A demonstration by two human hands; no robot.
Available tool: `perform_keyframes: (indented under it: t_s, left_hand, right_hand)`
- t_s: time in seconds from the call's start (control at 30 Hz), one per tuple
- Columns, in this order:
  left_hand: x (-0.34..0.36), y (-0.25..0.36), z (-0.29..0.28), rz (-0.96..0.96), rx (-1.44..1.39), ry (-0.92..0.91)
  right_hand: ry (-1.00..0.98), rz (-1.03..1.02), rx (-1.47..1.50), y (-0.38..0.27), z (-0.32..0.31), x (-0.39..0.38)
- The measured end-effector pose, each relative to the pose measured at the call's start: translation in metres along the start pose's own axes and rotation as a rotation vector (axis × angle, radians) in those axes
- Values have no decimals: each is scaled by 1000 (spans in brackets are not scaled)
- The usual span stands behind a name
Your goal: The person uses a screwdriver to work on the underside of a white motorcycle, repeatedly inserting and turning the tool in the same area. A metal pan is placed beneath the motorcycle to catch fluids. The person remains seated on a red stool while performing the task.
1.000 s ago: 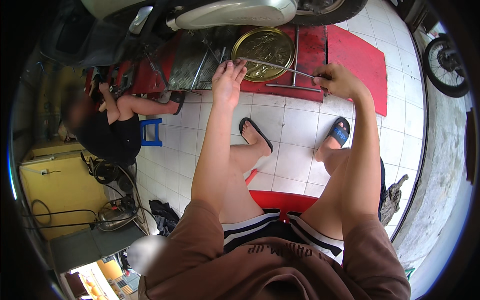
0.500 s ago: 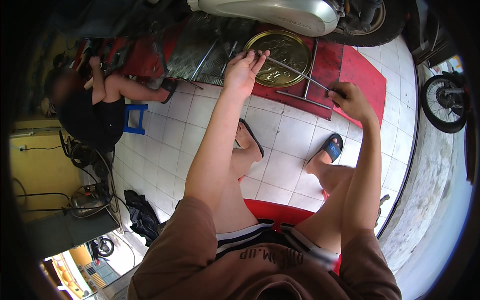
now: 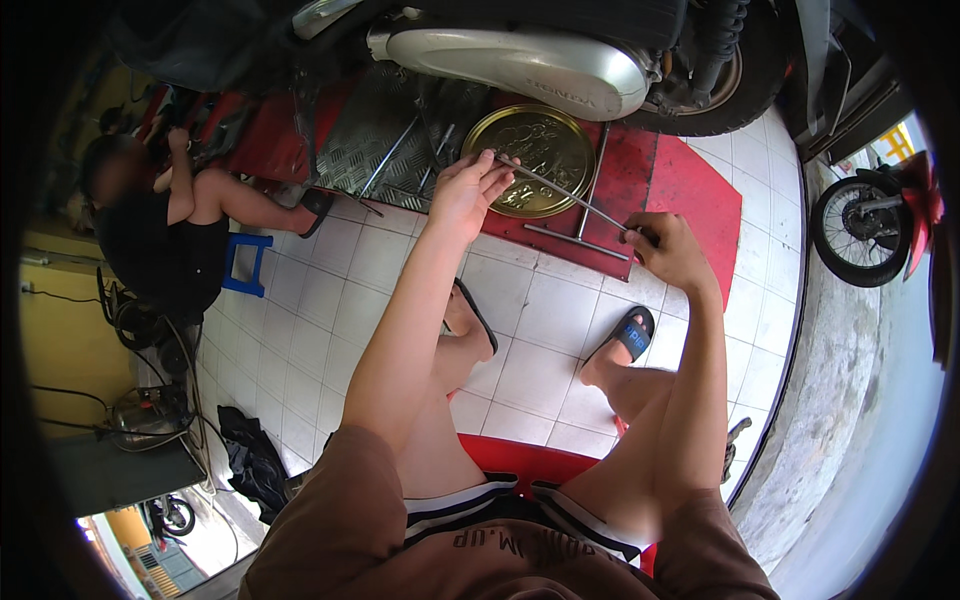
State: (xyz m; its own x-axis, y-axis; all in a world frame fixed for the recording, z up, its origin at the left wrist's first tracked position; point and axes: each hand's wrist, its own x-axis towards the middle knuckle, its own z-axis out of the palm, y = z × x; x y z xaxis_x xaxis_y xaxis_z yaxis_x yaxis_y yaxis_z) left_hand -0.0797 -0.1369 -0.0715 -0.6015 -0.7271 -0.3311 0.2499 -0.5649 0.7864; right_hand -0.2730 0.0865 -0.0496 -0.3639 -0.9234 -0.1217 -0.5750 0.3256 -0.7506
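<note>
A thin metal rod (image 3: 565, 193) is suspended between two hands, above the near part of a round gold tray (image 3: 535, 137) and the near edge of a red platform (image 3: 692, 205). The right grip (image 3: 675, 250) is closed around the near-right end of the rod, with the fingers curled over it. The left grip (image 3: 470, 192) is at the far-left end: thumb and fingertips are at the rod, the other fingers are extended, and it cannot be told whether they pinch the rod or only support it. The long axis runs obliquely, from far left to near right; the exposed length between the hands is straight. A T-shaped metal bar (image 3: 594, 175) rests on the platform just right of the tray, its crosspiece at the near side. Markings are as follows: lettering on the silver cover (image 3: 515, 68) of the motorcycle at the far side; blue lettering across the strap of the dark sandal (image 3: 637, 330) on the right foot; dark lettering, inverted in this view, on the front of the brown shirt (image 3: 500, 570). The tray face carries a raised pattern, too fine to resolve. No marking can be made out on the rod.
</note>
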Motion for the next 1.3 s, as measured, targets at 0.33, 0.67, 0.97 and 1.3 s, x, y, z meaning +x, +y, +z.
perform_keyframes:
  t_s: [0.33, 0.67, 0.97, 1.3]
  left_hand:
    - [7, 3, -5, 48, -80, 104]
    - [1, 6, 9, 378, 221, 255]
    - [1, 16, 22, 676, 374, 324]
    - [6, 85, 52, 738, 459, 88]
  right_hand:
    - [40, -6, 117, 0, 4, 4]
    - [164, -114, 86, 3, 10, 9]
    - [296, -136, 63, -16, 38, 1]
    - [398, -17, 454, -96, 87, -9]
